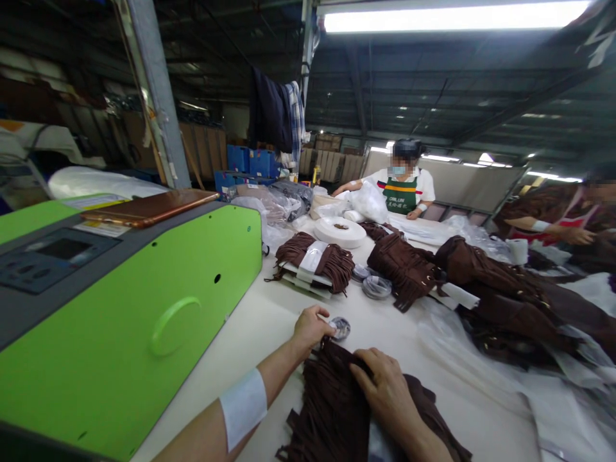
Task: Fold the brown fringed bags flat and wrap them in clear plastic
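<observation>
Working on a brown fringed piece point(332, 410) at the near edge of the table point(260, 333), unbanded as yet, with right hand point(382, 385) spread flat on it and left hand point(310, 327) curled at its top edge, grip impossible to tell. Further up, one banded bundle point(312, 260) seemingly finished beside loose brown pieces point(505, 289); green machine point(144, 301) at left, dim workshop, other people point(403, 196) opposite.

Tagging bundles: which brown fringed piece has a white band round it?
The fringed bundle nearest the green machine: a white band crosses its middle. The near piece and those further right have none.
</observation>
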Motion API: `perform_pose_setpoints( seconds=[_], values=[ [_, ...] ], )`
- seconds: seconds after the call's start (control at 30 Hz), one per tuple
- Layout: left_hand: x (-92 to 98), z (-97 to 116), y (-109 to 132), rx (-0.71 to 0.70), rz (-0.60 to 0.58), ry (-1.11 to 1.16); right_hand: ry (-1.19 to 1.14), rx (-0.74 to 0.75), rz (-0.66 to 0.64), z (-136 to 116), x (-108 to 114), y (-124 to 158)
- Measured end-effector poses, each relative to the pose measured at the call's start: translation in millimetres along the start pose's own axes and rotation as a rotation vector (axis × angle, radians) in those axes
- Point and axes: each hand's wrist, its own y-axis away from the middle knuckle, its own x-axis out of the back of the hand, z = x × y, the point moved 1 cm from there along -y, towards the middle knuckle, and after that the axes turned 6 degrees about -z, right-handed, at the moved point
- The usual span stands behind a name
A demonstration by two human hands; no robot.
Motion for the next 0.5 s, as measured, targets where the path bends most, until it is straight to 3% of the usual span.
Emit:
perform_pose_setpoints(
  seconds=[0.2,0.4,0.5],
  values=[
    [-5.3,10,7,-0.053,-0.112,0.089,-0.164,0.084,-0.008,-7,5,6],
    [-7.4,8,6,-0.039,-0.103,0.126,-0.17,0.087,-0.002,-6,6,8],
    [-6.2,8,7,-0.015,-0.104,0.182,-0.088,0.011,-0.139,-19,12,-2]
  ],
)
